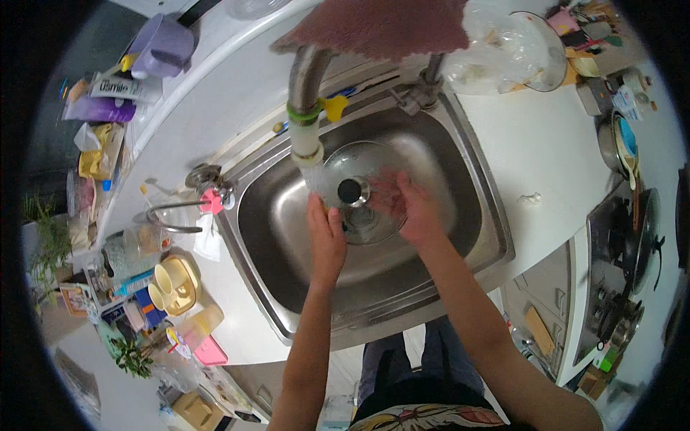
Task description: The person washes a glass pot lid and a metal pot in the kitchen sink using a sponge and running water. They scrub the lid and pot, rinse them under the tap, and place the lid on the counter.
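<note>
A round glass pot lid (pixel 372 233) with a black knob and a metal collar is in the stainless steel sink (pixel 431 134). Water runs from the faucet's whitish nozzle (pixel 307 148) onto the fingers of my left hand (pixel 326 231), at the lid's left side. A small yellowish bit shows between those fingers; whether they grip it or the lid's rim cannot be told. Over the lid's right part is my right hand (pixel 412 210), its fingers spread and blurred by motion, with nothing visible in them. Part of the lid is hidden behind this hand.
A reddish-brown cloth (pixel 383 27) hangs over the faucet. Left of the sink are a curved metal spout (pixel 178 206) and a yellow tray (pixel 188 285) with cups. At right are plastic bags (pixel 485 54), a crumpled scrap (pixel 530 198) and a stove (pixel 598 269) with pans.
</note>
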Motion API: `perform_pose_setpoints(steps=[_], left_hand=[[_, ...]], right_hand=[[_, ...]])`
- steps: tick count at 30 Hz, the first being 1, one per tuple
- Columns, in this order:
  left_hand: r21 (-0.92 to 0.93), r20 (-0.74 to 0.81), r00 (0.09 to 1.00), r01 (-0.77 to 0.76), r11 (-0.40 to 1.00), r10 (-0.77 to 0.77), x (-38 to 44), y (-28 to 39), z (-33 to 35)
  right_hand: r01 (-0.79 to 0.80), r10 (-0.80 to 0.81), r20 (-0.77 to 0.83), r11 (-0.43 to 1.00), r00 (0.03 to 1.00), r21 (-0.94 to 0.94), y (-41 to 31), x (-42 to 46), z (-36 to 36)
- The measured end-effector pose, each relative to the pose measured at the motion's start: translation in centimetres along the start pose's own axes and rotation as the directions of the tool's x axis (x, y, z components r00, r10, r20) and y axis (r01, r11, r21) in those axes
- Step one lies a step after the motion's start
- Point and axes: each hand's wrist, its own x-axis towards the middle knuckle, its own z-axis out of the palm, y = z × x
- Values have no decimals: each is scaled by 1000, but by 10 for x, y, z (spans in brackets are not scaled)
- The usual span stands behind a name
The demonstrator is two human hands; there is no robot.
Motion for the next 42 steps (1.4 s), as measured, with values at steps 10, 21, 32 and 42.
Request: perform_pose_setpoints(steps=[10, 21, 32, 42], left_hand=[[-388, 44, 963, 263, 884, -267, 32, -10, -16], [-359, 61, 950, 306, 882, -305, 9, 16, -10], [-279, -221, 902, 307, 910, -372, 3, 38, -3], [2, -77, 977, 201, 980, -200, 20, 70, -42]], right_hand=[[-284, 323, 185, 936, 928, -209, -27, -31, 10], [-124, 128, 0, 963, 992, -241, -15, -40, -4], [-278, 310, 170, 942, 936, -187, -28, -20, -51], [-2, 188, 421, 915, 887, -404, -37, 27, -65]])
